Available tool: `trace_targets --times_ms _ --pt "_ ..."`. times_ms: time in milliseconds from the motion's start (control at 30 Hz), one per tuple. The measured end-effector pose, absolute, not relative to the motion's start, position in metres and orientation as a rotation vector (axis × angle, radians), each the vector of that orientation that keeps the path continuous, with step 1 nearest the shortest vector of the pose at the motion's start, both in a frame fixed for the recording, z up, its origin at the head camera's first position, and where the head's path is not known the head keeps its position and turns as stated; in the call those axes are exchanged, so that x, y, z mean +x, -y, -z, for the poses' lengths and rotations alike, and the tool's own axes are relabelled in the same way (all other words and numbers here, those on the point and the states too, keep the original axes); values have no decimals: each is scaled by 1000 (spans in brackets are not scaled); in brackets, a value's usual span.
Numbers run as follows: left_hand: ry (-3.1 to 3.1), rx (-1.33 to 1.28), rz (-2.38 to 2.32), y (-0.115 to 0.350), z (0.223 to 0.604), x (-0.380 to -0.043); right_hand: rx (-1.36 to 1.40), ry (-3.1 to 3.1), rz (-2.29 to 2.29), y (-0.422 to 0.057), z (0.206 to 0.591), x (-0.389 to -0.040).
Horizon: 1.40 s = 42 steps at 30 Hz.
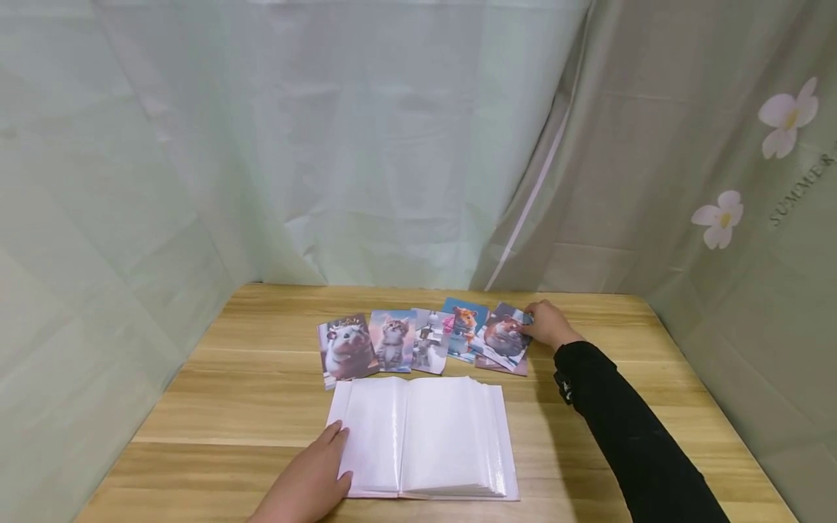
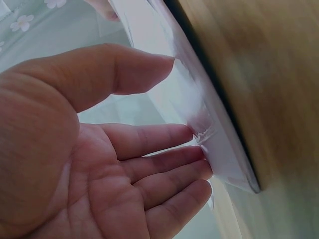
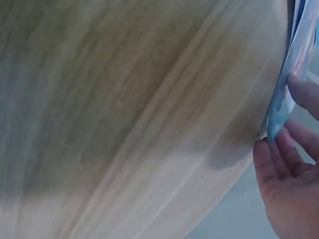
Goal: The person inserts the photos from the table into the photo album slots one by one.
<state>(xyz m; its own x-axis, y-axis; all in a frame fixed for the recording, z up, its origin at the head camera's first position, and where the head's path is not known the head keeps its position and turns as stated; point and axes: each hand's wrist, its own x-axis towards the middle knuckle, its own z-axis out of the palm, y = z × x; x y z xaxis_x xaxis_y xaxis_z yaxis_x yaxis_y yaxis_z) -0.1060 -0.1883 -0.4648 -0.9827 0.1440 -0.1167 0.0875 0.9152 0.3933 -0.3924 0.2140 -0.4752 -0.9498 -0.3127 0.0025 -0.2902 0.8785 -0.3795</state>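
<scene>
An open photo album [image 1: 445, 436] with clear sleeve pages lies near the table's front. My left hand [image 1: 314, 465] rests at its left edge; in the left wrist view the extended fingers [image 2: 154, 137] touch the page. Beyond the album, my right hand [image 1: 551, 325] pinches the right edge of a hamster picture card [image 1: 505, 334], the rightmost of the fanned row. In the right wrist view the thumb [image 3: 305, 94] lies on the card's face, with fingertips at its corner. That card overlaps a blue hamster card [image 1: 466, 319] and another card partly hidden below it.
Further left in the row lie a grey picture card [image 1: 429, 345], a kitten card [image 1: 392, 341] and a crowned white animal card [image 1: 348, 350] atop another. The wooden table [image 1: 229, 407] is bordered by pale curtains [image 1: 392, 145] at the back and sides.
</scene>
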Motion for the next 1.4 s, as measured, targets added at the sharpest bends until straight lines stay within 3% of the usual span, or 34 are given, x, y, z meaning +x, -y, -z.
trace_targets --times_ms 600,1400 --pt "-2927 160 -606 186 466 -105 -410 -3005 1016 -217 483 -393" --pt "-2881 118 -628 184 460 -106 -495 -2966 1271 -217 413 -373"
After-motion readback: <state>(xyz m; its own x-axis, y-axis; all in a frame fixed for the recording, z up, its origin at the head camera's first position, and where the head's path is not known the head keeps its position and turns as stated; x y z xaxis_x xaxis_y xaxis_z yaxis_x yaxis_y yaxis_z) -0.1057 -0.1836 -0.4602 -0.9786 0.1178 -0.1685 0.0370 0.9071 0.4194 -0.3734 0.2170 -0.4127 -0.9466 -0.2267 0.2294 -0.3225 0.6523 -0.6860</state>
